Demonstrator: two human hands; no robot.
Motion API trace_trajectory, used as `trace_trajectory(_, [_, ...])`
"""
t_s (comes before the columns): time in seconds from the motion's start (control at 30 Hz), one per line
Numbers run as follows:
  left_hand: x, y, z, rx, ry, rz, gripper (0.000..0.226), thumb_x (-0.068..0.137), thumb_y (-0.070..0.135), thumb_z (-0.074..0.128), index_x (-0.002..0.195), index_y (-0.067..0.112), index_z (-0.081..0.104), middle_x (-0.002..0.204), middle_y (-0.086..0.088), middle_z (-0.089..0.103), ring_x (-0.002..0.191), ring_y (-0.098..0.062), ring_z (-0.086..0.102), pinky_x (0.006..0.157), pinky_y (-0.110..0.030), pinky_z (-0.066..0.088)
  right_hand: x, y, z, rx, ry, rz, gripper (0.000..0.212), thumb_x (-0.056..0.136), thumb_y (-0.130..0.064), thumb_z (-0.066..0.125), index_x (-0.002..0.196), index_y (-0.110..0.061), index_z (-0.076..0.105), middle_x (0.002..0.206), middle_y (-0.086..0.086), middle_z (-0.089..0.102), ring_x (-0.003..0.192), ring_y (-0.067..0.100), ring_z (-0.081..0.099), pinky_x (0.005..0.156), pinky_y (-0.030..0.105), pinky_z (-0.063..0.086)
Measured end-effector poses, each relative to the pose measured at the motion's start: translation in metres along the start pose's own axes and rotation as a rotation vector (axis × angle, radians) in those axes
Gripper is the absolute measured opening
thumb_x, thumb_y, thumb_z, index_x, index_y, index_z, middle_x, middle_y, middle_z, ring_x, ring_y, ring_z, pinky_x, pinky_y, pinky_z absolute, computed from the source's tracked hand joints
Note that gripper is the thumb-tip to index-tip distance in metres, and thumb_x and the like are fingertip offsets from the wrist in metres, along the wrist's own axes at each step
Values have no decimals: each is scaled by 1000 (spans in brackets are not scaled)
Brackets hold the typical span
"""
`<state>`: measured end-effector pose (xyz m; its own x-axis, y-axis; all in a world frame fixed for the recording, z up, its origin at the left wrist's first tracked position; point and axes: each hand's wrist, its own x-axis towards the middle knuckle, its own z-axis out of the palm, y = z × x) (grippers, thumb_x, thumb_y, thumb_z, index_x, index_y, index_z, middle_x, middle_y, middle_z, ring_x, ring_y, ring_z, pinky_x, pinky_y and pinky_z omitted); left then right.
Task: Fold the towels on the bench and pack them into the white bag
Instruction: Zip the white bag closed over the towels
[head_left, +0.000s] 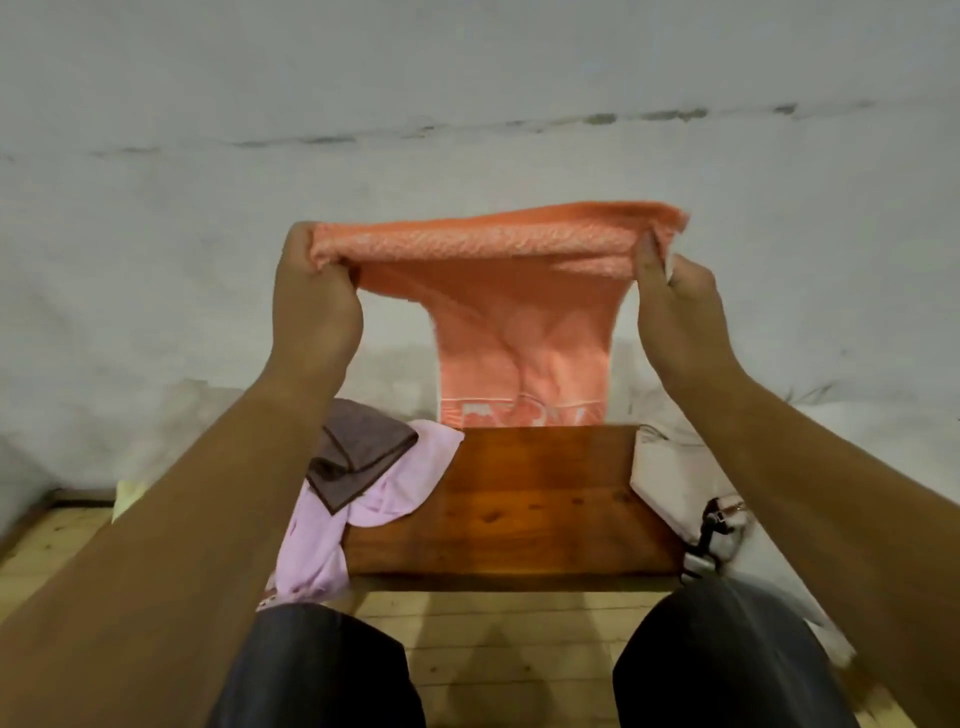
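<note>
I hold an orange towel (498, 291) up in the air above the far end of the wooden bench (524, 499). My left hand (317, 296) grips its top left corner and my right hand (675, 306) grips its top right corner. The towel hangs doubled, its lower edge with a white pattern reaching the bench's far edge. A pink towel (363, 499) lies crumpled on the bench's left side and droops over the front edge. A dark brown towel (353, 452) lies on top of it. The white bag (675, 467) sits right of the bench, with a black strap and metal clips.
A pale rough wall (467, 104) rises close behind the bench. The floor (498, 634) is light wooden planks. My knees in dark trousers (322, 670) are at the bottom of the view. A pale yellow object (127, 496) shows behind my left forearm.
</note>
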<state>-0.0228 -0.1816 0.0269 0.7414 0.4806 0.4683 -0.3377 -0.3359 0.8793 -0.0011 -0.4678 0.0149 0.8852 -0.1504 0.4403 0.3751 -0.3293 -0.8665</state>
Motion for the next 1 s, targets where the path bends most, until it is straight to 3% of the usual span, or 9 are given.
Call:
trace_trajectory(0.1, [-13, -6, -11, 129, -37, 23, 19, 95, 21, 41, 102, 25, 59, 107, 14, 69, 103, -3, 64, 95, -33, 53, -9, 20, -6, -55, -55, 24, 50, 105, -50, 43, 71, -13, 37, 54, -11, 28, 47, 4, 27, 43, 18, 23])
trace_trajectory(0.23, [-45, -16, -23, 313, -142, 56, 19, 100, 15, 40, 99, 26, 54, 96, 14, 67, 84, 6, 58, 69, -14, 44, -33, 43, -15, -103, -130, 127, 63, 103, -57, 40, 80, 1, 45, 58, -4, 35, 53, 10, 32, 54, 27, 29])
trace_trajectory(0.33, [-71, -27, -39, 413, -218, 43, 18, 99, 17, 40, 94, 26, 56, 81, 8, 64, 68, 1, 55, 56, -15, 41, -60, 64, -25, -250, -157, 151, 68, 99, -65, 35, 78, -2, 51, 67, 6, 52, 62, 17, 45, 60, 32, 33])
trace_trajectory(0.5, [-117, -65, -55, 579, -554, -143, 21, 98, 15, 47, 98, 29, 63, 83, 14, 66, 74, 0, 57, 65, -18, 43, -110, 95, -35, -300, -267, 95, 22, 106, -38, 44, 90, -41, 59, 91, -12, 65, 84, -1, 60, 68, 15, 40])
trace_trajectory(0.6, [-143, -87, -56, 559, -703, -251, 17, 97, 11, 53, 87, 21, 63, 64, 15, 58, 58, -1, 51, 55, -20, 40, -134, 106, -37, -181, -425, 251, 28, 104, -43, 41, 104, -41, 69, 94, -21, 72, 92, -13, 61, 76, 14, 44])
trace_trajectory(0.7, [-162, -98, -55, 508, -806, -204, 23, 96, 13, 56, 83, 30, 62, 76, 11, 64, 68, -6, 56, 66, -28, 45, -149, 120, -35, -140, -477, 293, 33, 102, -51, 39, 114, -45, 69, 105, -26, 72, 100, -10, 63, 88, 23, 50])
trace_trajectory(0.83, [-178, -108, -56, 380, -894, -246, 20, 99, 27, 51, 94, 35, 69, 93, 12, 72, 89, -9, 65, 86, -38, 53, -160, 134, -35, -118, -570, 298, 36, 105, -46, 41, 105, -28, 72, 98, -2, 74, 96, 28, 69, 85, 49, 59])
trace_trajectory(0.93, [-190, -110, -54, 440, -999, -250, 27, 101, 20, 48, 108, 35, 69, 104, 15, 72, 98, -7, 66, 90, -32, 54, -170, 137, -40, -270, -763, 284, 31, 106, -40, 42, 95, -44, 71, 88, -15, 73, 80, 9, 69, 76, 31, 58])
trace_trajectory(1.0, [-196, -111, -54, 511, -1055, -270, 30, 103, 22, 46, 111, 45, 64, 112, 26, 68, 103, 6, 61, 93, -20, 49, -178, 147, -43, -440, -958, 292, 30, 106, -39, 41, 108, -53, 67, 103, -24, 72, 93, -2, 68, 88, 26, 56])
